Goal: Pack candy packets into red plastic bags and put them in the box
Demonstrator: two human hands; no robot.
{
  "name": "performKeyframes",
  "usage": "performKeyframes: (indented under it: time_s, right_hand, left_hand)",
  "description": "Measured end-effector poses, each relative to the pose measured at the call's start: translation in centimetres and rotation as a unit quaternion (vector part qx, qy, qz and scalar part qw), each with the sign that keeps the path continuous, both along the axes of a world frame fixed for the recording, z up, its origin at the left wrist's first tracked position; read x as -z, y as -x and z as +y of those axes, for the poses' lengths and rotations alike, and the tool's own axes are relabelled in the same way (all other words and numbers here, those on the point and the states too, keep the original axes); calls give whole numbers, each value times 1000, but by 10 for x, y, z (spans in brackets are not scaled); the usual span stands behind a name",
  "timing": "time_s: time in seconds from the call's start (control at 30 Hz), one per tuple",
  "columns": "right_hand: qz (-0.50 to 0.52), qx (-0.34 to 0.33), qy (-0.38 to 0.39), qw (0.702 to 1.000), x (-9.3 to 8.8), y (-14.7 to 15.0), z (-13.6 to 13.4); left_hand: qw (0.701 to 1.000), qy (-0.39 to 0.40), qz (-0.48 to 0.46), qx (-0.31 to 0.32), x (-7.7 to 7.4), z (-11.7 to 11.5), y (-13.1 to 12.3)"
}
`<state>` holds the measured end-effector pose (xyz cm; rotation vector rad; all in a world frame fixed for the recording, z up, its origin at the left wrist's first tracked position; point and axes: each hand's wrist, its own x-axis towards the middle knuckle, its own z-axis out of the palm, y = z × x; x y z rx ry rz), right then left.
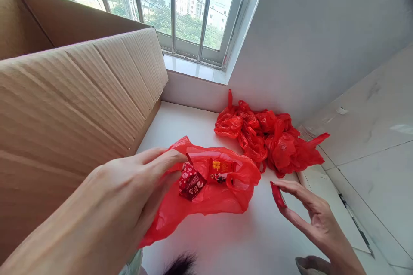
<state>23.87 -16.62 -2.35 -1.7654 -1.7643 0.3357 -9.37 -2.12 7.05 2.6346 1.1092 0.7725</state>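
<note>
My left hand (135, 189) grips the rim of an open red plastic bag (222, 189) that lies on the white surface (245, 236). Inside the bag show two small red patterned packets (192, 181), one with gold print (220, 167). My right hand (309, 215) is to the right of the bag, fingers stretched, pinching a small flat red packet (278, 195) between thumb and fingertip. That packet hovers just clear of the bag's right side.
A large brown cardboard box (71, 107) fills the left side. A heap of crumpled red plastic bags (267, 135) lies at the back against the wall. A barred window (174, 8) is beyond. Tiled floor (371, 146) drops off on the right.
</note>
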Motion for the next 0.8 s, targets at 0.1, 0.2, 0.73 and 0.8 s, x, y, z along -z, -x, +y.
performKeyframes:
  time_s: [0.1,0.2,0.73,0.8]
  right_hand:
    - [65,-124,10,990,-37,40,15]
    - [19,-199,24,980,-52,78,55]
    - [7,-164,149,975,9,74,140]
    - [-5,-149,152,977,5,69,137]
  left_hand:
    - [998,-39,26,29,1,2,2]
    - [997,-50,45,31,0,1,4]
    - [996,-59,50,32,16,6,2]
    - [996,-59,59,33,16,6,1]
